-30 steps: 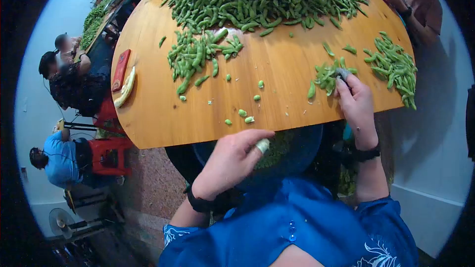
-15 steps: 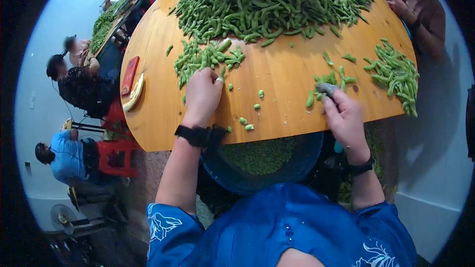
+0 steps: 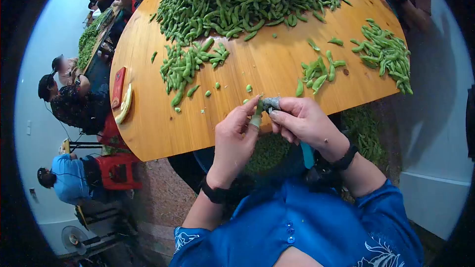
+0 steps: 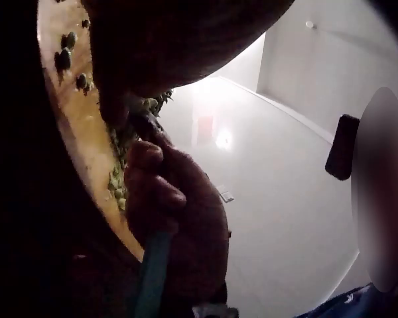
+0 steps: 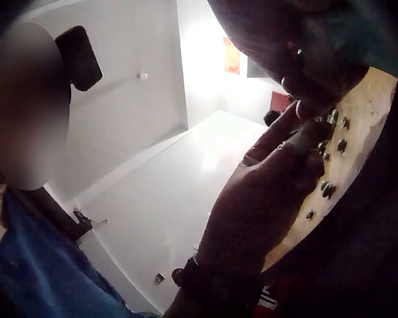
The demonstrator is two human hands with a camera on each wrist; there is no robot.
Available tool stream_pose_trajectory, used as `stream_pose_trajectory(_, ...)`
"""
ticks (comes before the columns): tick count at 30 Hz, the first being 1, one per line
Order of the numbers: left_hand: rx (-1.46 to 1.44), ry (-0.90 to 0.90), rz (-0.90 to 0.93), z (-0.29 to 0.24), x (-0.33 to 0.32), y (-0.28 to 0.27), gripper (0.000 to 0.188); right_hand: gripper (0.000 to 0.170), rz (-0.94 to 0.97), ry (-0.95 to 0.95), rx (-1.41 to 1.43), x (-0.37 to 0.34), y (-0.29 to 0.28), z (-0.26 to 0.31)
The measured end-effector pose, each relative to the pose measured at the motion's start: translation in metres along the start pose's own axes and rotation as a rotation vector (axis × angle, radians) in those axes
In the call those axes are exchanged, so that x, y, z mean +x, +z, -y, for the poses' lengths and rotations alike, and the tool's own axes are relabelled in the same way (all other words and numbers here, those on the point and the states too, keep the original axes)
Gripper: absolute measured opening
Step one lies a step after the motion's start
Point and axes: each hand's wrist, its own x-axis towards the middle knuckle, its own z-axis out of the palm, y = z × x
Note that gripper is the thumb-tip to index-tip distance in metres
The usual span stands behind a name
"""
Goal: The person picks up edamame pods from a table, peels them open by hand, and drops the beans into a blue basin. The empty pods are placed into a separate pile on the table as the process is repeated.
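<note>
My left hand pinches a green soybean pod upright over the table's near edge, with a pale wrap on one digit. Close against the pod is my right hand, its index finger in a grey covering. It grips a tool with a teal handle, also seen in the left wrist view as a teal handle below the curled fingers; the tool's working end is hidden. Several shelled beans lie just beyond the hands.
A large pod heap covers the far table. Smaller pod piles sit left, right and nearer right. A blue tub holding beans stands below the edge. A red case lies far left. Other people sit around.
My left hand went from above the tub to the left pod pile, then came back to the middle with a pod. My right hand moved left from the small pile to meet it.
</note>
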Motion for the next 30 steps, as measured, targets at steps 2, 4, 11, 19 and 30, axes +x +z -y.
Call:
stream_pose_trajectory(2, 0.056, 0.067, -0.021, 0.003, -0.004, 0.005, 0.043, 0.019, 0.008, 0.006, 0.024, -0.001, 0.001, -0.002)
stream_pose_trajectory(4, 0.067, 0.074, -0.043, 0.008, -0.005, 0.008, 0.039, 0.019, 0.015, 0.01, 0.046, -0.002, 0.002, -0.005)
stream_pose_trajectory(11, -0.132, 0.087, -0.106, 0.008, -0.01, 0.016, 0.028, 0.018, -0.013, 0.047, 0.183, -0.005, 0.01, -0.005)
stream_pose_trajectory(19, -0.399, -0.147, 0.0, 0.009, -0.011, 0.006, 0.026, 0.02, 0.032, 0.075, 0.278, -0.002, 0.01, -0.008)
stream_pose_trajectory(30, -0.824, -0.307, 0.159, 0.014, 0.0, -0.015, 0.031, 0.019, 0.064, 0.045, 0.166, -0.002, 0.009, 0.005)
